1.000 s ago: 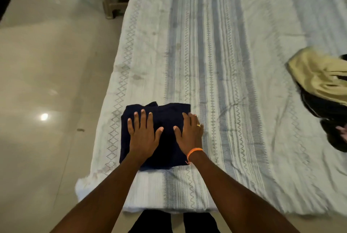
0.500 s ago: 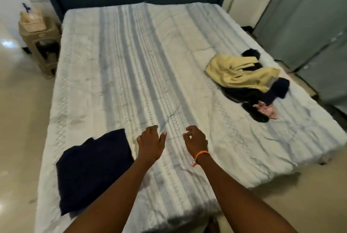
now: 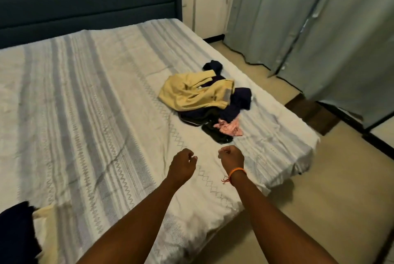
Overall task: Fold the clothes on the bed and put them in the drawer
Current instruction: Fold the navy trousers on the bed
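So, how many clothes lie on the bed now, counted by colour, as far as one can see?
Yellow: 1, the yellow garment on top of the pile.
Pink: 1, the pink garment.
Dark: the folded navy garment, plus tangled dark clothes I cannot separate.
Total: at least 4.

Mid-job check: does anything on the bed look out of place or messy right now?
Yes. A loose heap of unfolded clothes lies near the bed's right edge: a crumpled yellow garment on top of dark navy pieces, with a small pink item at the near side. The folded navy garment sits apart at the bed's near-left corner. Nothing looks damaged.
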The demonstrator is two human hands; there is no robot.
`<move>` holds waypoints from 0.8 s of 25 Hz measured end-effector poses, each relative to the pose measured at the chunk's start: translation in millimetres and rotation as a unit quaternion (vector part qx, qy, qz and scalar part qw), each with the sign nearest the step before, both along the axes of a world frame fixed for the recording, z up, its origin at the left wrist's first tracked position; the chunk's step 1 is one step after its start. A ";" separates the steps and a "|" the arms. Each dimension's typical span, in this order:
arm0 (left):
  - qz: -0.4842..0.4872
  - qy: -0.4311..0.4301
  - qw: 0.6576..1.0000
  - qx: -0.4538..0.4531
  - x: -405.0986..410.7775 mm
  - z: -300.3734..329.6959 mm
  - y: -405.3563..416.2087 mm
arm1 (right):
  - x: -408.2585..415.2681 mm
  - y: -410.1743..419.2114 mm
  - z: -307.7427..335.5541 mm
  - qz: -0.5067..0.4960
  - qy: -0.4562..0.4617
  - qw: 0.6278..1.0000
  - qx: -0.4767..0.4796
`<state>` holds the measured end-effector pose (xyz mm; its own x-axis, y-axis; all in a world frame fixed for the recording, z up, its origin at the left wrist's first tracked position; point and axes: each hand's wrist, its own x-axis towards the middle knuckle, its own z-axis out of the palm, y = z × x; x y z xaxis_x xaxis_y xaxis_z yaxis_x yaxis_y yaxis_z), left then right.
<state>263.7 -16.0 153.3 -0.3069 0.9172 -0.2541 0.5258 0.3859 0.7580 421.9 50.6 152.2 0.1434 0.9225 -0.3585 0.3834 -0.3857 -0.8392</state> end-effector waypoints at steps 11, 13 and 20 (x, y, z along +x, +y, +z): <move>0.053 -0.065 0.993 -0.088 86.1 -43.0 212.4 | 74.0 184.2 -47.8 0.056 -0.010 0.992 -0.108; 0.040 -0.070 0.991 -0.105 98.7 -51.4 258.7 | 88.2 227.6 -61.6 0.056 -0.016 0.989 -0.137; 0.023 -0.069 0.991 -0.116 128.3 -69.8 403.7 | 111.2 384.1 -110.3 0.030 -0.016 0.987 -0.157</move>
